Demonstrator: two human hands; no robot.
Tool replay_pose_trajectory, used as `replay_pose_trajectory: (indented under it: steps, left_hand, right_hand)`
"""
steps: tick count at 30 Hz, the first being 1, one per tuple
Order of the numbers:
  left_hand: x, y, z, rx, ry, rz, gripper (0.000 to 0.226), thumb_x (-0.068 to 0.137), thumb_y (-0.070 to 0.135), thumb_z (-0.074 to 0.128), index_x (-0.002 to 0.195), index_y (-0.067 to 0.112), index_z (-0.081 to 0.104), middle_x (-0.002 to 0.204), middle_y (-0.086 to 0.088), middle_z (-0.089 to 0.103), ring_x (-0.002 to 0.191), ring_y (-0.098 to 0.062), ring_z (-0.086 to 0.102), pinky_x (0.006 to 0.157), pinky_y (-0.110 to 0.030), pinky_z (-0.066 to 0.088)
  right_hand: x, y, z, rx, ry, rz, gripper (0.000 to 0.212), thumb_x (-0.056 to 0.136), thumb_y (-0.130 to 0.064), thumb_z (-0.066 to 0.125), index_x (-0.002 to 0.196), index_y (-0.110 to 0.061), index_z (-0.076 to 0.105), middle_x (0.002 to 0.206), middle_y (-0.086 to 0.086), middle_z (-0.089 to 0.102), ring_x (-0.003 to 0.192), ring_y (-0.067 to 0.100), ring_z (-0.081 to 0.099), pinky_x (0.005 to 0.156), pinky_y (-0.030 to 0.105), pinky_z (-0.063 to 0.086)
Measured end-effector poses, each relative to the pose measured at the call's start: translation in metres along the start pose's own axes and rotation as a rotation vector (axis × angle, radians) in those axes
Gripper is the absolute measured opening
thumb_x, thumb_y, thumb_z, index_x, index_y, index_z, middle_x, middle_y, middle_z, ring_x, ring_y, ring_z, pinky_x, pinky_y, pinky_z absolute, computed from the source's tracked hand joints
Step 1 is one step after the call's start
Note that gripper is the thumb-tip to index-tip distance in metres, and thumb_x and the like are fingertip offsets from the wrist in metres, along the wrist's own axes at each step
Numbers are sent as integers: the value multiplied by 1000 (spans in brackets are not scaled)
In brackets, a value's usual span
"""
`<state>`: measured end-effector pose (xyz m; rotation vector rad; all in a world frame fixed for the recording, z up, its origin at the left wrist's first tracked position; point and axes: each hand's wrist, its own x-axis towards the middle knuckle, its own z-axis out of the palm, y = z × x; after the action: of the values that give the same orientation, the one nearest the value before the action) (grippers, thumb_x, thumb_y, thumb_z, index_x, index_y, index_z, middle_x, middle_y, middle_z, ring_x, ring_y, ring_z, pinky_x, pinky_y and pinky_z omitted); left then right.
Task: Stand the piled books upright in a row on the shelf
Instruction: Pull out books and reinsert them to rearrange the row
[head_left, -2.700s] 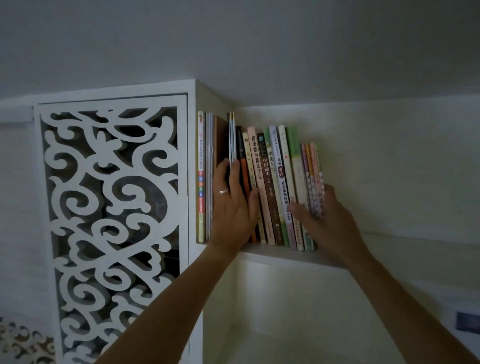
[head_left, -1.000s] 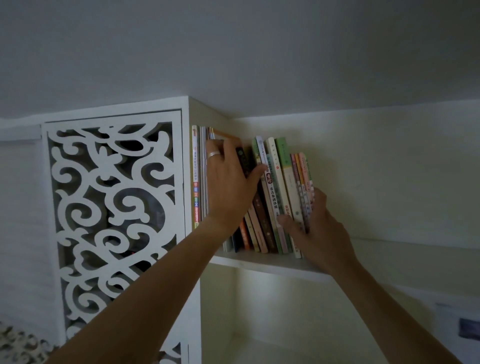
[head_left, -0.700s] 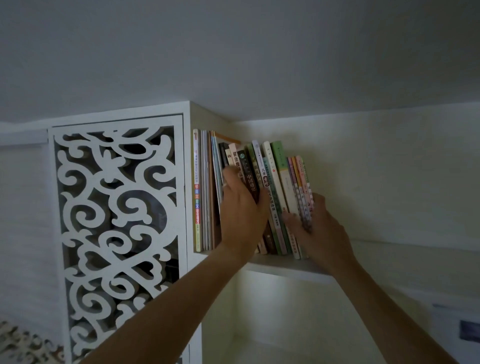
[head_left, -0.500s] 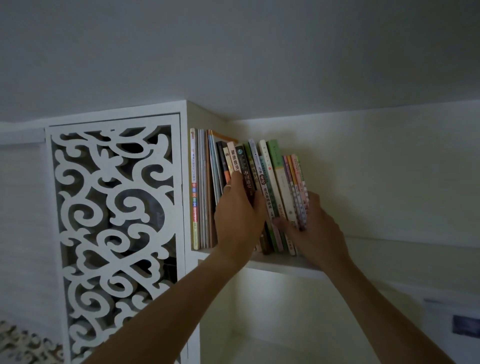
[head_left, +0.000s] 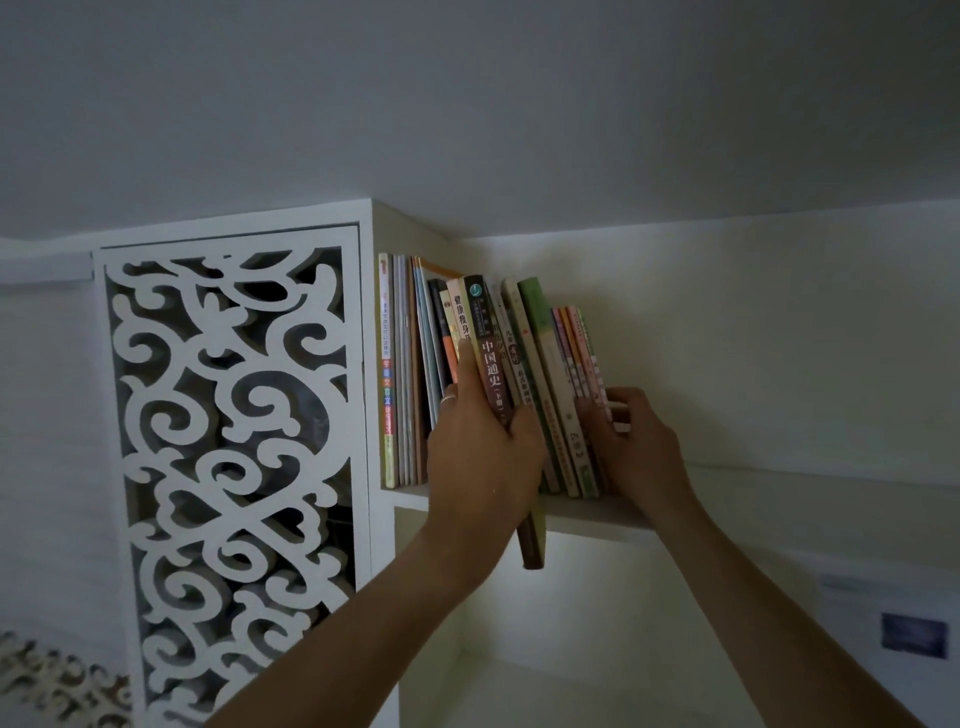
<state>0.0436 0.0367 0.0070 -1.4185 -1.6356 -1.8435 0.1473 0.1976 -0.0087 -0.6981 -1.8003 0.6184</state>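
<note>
A row of books stands on a white shelf high on the wall, most leaning left. My left hand grips a dark brown book with white characters on its spine; the book is drawn partly out of the row and its lower end hangs below the shelf edge. My right hand presses on the thin pink and orange books at the row's right end. A green and cream book stands between the two hands. Tall thin books stand at the far left against the cabinet side.
A white cabinet door with cut-out scrollwork adjoins the shelf on the left. The ceiling sits close above the books. The shelf continues bare to the right. A lower compartment opens beneath it.
My left hand has closed around the dark brown book and pulled it forward and down out of the row. My right hand stays on the right end books.
</note>
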Motion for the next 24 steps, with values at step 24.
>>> replay_pose_trajectory:
  steps: [24]
  left_hand:
    - [-41, 67, 23, -121, 82, 145, 60, 85, 41, 42, 134, 8, 51, 104, -2, 57, 86, -17, 59, 75, -31, 61]
  right_hand:
    - [-17, 10, -39, -137, 345, 46, 37, 94, -23, 66, 126, -7, 55, 117, 18, 69, 102, 40, 68, 75, 36, 50]
